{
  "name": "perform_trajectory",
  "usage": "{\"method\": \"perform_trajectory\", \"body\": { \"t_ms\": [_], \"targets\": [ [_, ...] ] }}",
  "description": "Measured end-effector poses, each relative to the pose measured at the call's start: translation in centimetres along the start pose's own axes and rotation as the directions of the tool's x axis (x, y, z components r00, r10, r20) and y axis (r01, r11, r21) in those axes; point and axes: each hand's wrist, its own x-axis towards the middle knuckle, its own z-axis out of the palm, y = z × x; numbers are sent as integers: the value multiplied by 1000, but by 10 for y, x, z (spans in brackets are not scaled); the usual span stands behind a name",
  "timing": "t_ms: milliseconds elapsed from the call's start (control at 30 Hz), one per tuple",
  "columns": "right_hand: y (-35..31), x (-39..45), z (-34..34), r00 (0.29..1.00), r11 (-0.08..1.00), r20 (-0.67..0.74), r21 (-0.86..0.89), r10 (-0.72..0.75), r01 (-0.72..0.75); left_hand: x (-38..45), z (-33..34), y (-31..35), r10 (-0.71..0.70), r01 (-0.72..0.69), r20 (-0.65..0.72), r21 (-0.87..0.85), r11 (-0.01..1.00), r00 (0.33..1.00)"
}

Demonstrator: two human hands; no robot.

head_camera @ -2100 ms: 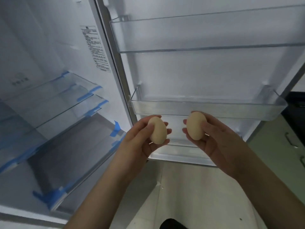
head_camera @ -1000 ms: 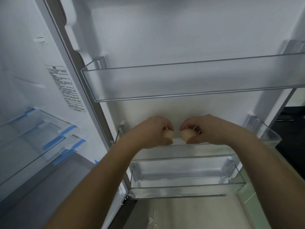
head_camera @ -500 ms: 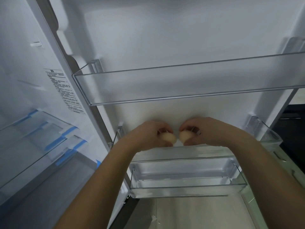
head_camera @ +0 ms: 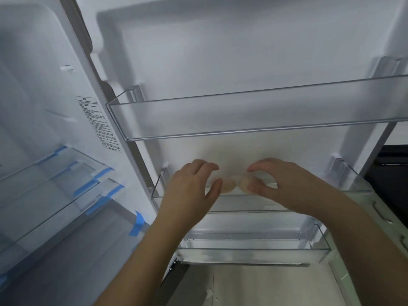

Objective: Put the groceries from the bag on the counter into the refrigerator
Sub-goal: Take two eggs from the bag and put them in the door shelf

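Observation:
Two pale beige eggs lie side by side in the middle clear door bin point(head_camera: 357, 191) of the open refrigerator: the left egg point(head_camera: 228, 184) and the right egg point(head_camera: 244, 183) nearly touch. My left hand point(head_camera: 192, 191) hovers just left of the left egg, fingers spread, thumb beside it. My right hand point(head_camera: 282, 184) arches over the right egg with fingers apart; its thumb overlaps the egg's front. Neither hand encloses an egg. The grocery bag is out of view.
An upper door bin point(head_camera: 242, 120) juts out above my hands and a lower door bin point(head_camera: 254, 249) sits below. Glass shelves with blue tape point(head_camera: 66, 184) fill the refrigerator interior at left. A pale cabinet point(head_camera: 379, 219) and a dark surface point(head_camera: 393, 173) stand at right.
Both hands carried the eggs up into the middle door bin, set them down and opened. The fingers now stand apart from the eggs, which rest in the bin.

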Motion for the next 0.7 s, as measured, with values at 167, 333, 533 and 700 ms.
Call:
{"method": "perform_trajectory", "body": {
  "t_ms": [167, 333, 533, 700],
  "targets": [
    [-5, -27, 4, 997, 998, -72, 60, 11, -6, -24, -17, 10, -53, 51, 41, 43, 998, 998],
    [-18, -51, 14, 992, 997, -115, -54, -53, 47, -46, -21, 21, -61, 27, 157, 210, 977, 986],
    [-29, -63, 56, 970, 972, -168, -183, -176, 145, -88, -23, 31, -146, 85, 200, 287, 954, 969],
    [-48, -76, 88, 960, 953, -196, -268, -201, 144, -127, -30, 18, -230, 152, 200, 343, 927, 952]
  ]
}}
